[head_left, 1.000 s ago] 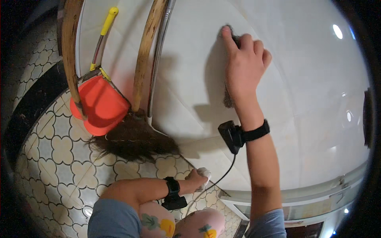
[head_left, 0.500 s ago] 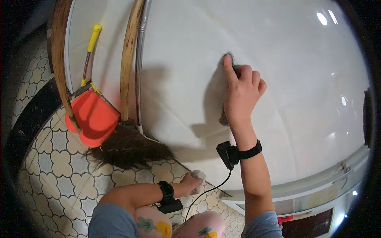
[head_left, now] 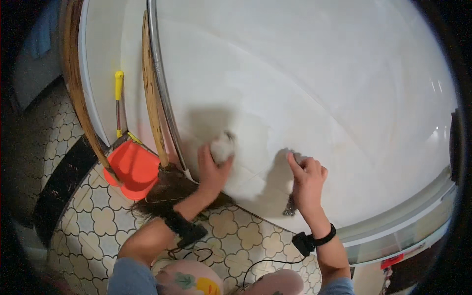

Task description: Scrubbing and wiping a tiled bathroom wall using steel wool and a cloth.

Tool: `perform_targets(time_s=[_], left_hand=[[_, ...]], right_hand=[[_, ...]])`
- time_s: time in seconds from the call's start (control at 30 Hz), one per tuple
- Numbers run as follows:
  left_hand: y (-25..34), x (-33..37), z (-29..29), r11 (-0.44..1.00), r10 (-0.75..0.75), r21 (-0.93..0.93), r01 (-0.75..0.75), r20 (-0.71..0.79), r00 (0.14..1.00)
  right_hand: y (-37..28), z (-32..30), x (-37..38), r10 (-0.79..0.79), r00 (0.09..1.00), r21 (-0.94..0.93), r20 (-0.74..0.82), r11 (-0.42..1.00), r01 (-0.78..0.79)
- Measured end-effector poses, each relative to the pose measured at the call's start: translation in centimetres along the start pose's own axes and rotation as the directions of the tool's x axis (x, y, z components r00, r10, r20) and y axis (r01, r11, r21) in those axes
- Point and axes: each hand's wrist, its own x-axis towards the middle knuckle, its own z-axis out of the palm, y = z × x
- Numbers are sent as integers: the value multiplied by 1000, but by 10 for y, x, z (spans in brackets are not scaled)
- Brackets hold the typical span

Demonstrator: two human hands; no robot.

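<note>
In the head view, looking down, the right hand was closed around a dark grey, fuzzy-textured scourer, whose ends stuck out above and below the grip, apparently against the wall. Left of that grip and a little higher, the left hand held a crumpled white cloth in its fingertips; motion blur made it hard to tell whether the cloth touched the wall.

The likeliest mishap was a knock: just left of the left hand leaned a shiny, slim metal pole and a wooden-handled broom with dark brown bristles, and a leftward swing could have toppled either. The thin black cable, below the right hand, could have snagged if that arm had pulled away sharply.

Behind both grips spread a glossy white wall with faint seams and soft shadows. Beyond the broom, left of both hands, sat a red plastic dustpan. Below the left hand lay cream-and-grey floor tiles with dark, curving outlines.
</note>
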Motion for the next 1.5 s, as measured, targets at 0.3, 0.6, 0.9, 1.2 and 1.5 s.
perform_targets(time_s=[0.3, 0.6, 0.9, 1.2, 1.5], left_hand=[[110, 196, -41, 890, 446, 327, -317, -488, 750], [142, 170, 48, 879, 475, 270, -393, -566, 673], [135, 20, 156, 356, 921, 216, -909, 82, 380], [94, 135, 16, 542, 786, 578, -610, -90, 612], [-32, 119, -8, 925, 337, 339, -172, -521, 784]], right_hand=[[51, -24, -70, 161, 985, 235, -59, 962, -143], [78, -6, -119, 297, 954, 349, -49, 900, -262], [74, 12, -135, 333, 943, 400, -27, 868, -295], [99, 15, -192, 436, 896, 356, 77, 828, -433], [91, 13, -205, 467, 881, 398, 68, 797, -453]])
